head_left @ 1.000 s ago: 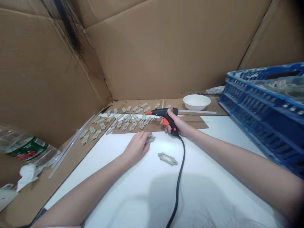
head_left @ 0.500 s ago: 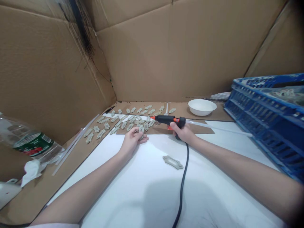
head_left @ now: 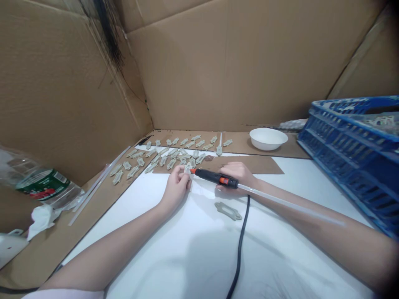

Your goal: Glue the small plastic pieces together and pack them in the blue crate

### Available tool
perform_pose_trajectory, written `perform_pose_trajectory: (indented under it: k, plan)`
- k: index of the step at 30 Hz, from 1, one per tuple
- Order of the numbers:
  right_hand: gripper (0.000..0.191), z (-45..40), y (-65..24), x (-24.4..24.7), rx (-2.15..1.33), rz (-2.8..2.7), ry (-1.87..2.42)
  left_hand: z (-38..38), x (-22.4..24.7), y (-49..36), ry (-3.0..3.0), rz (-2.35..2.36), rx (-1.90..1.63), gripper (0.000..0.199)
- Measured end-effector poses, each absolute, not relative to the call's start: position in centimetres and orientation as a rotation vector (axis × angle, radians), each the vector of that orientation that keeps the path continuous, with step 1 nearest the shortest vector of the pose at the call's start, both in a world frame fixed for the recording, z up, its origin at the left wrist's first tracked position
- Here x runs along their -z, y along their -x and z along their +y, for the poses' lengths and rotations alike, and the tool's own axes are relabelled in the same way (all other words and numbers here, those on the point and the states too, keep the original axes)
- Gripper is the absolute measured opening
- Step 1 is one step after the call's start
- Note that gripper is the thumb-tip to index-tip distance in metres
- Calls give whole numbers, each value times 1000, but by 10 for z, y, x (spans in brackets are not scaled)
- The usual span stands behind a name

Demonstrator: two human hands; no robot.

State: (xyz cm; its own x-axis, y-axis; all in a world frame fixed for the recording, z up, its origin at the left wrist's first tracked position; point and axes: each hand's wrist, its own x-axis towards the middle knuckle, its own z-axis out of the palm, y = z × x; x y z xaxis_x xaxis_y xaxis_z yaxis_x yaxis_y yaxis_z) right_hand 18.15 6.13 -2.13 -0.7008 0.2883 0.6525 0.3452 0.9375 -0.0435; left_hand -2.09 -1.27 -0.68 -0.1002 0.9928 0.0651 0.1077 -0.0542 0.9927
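My left hand pinches a small grey-beige moulded piece between its fingertips. My right hand is wrapped around a black hot glue gun, which lies nearly level. Its orange-tipped nozzle reaches the held piece, and I cannot tell whether they touch. A long clear glue stick runs from the gun's back end over my right forearm. On the white board, below the gun, lies a larger openwork plaque. Many small pieces are laid out on brown cardboard beyond my left hand.
A black power cord runs down the white board toward me. A white bowl stands at the back, and a blue plastic crate stands at the right. At the left lie a plastic bottle, tissue and loose glue sticks.
The glue gun has tipped from upright to nearly level, with its nozzle brought to the piece in my left hand. The glue stick now lies along my right forearm.
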Motion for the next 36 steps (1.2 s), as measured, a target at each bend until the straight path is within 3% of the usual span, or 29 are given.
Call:
perform_pose_trajectory:
  k: [20,36]
  plan:
    - [28,60,-181,21,98,-2413,487,-17,8,22,-1365,1422,-1261,14]
    - [31,54,-177,15,381,-2345,469,-17,9,22,-1379,1445,-1262,17]
